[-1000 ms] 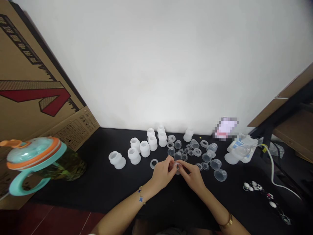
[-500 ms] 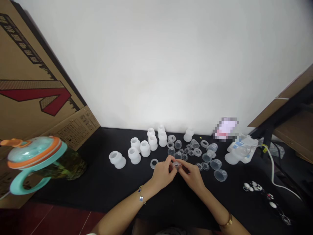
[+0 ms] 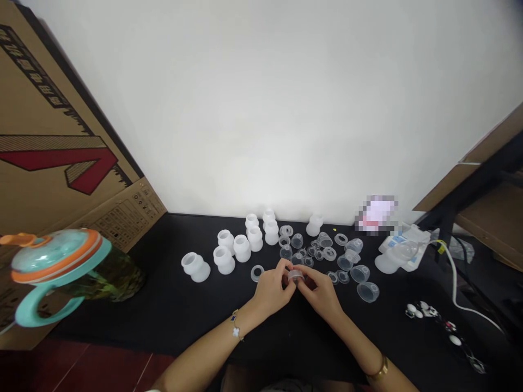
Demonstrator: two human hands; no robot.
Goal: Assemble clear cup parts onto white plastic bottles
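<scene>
Between my fingertips is a small clear plastic ring-shaped part [image 3: 296,275], pinched from both sides. My left hand [image 3: 273,288] grips its left edge, with thumb and forefinger closed. On the other side, my right hand [image 3: 321,289] has its thumb and fingers on the right edge. A loose translucent ring [image 3: 257,273] lies just left of my left hand. Beyond my hands are several clear domed cups [image 3: 368,291] and flat clear rings [image 3: 329,253]. Several white waisted bottles [image 3: 224,259] stand to the left, open at the top; one near bottle [image 3: 196,267] leans.
A tumbler with teal handle [image 3: 49,313] and a cardboard box [image 3: 61,158] are at left. At right are a blurred phone [image 3: 378,212], a white bottle [image 3: 390,260] by a packet, a white cable [image 3: 455,283] and a beaded strand [image 3: 429,311]. A white wall stands behind.
The clear part between my fingers has tilted slightly, showing more of its side. Both hands stay in nearly the same place.
</scene>
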